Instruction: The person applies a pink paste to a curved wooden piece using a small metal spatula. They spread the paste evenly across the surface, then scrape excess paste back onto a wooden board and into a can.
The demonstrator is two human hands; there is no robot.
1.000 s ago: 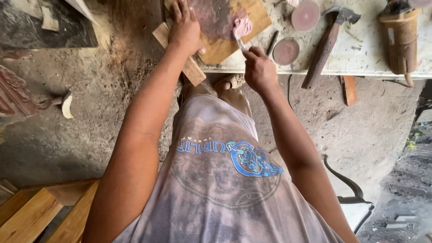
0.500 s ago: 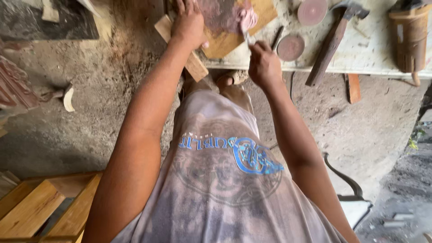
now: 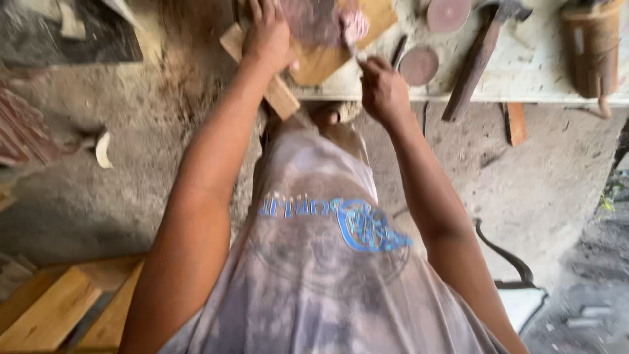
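My left hand (image 3: 267,34) presses down on a flat wooden board (image 3: 322,63) at the edge of a white workbench (image 3: 544,82); the fingers lie over the board's reddish-stained top. My right hand (image 3: 383,88) is closed around a thin tool whose tip reaches a pink wad (image 3: 356,26) on the board. What kind of tool it is stays too blurred to tell. A pale wooden strip (image 3: 280,98) sticks out from under the board, toward me.
Two round reddish discs (image 3: 419,64) (image 3: 449,12), a long-handled hammer (image 3: 473,69) and a wooden cylinder (image 3: 593,46) lie on the bench to the right. Wooden planks (image 3: 52,314) sit at lower left, a small wood offcut (image 3: 515,123) on the dirt floor.
My right hand has shifted slightly left and closer to the board with the tool. The left hand stays pressed on the board. The view has tilted a little.
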